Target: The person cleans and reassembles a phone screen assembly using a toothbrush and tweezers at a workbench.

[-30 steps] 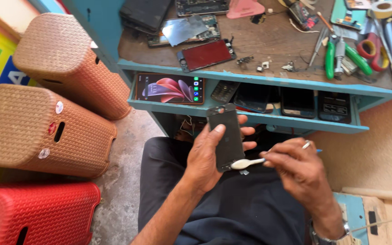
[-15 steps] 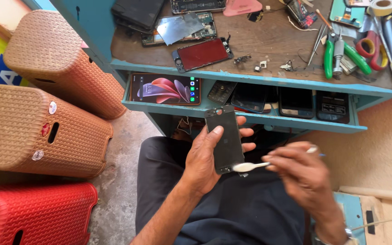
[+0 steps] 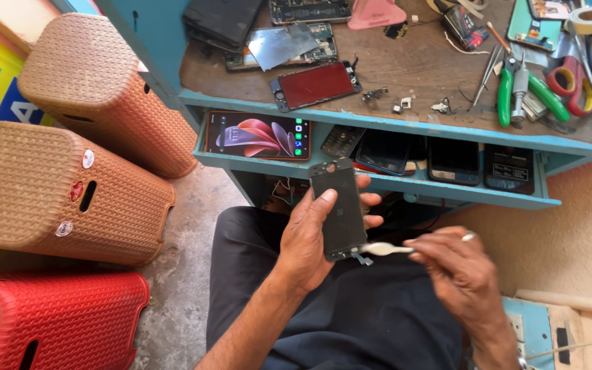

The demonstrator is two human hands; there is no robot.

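Observation:
My left hand (image 3: pixel 310 240) grips a black phone screen panel (image 3: pixel 337 205) upright over my lap, thumb on its face and fingers curled behind the right edge. A small ribbon connector hangs at the panel's bottom edge. My right hand (image 3: pixel 457 270) pinches a small white brush-like tool (image 3: pixel 386 249) whose tip touches the panel's lower right corner. Both hands sit below the front of the blue workbench (image 3: pixel 351 123).
The bench top carries a red-faced screen (image 3: pixel 315 85), opened phones, green-handled pliers (image 3: pixel 525 89), red scissors, tweezers and tape. The shelf beneath holds a lit phone (image 3: pixel 258 135) and several dark phones. Brown woven stools (image 3: pixel 63 185) and a red one (image 3: pixel 56 318) stand left.
The view has shifted slightly. The panel and the white tool stay together at the panel's lower corner, with my right hand a little lower and further right.

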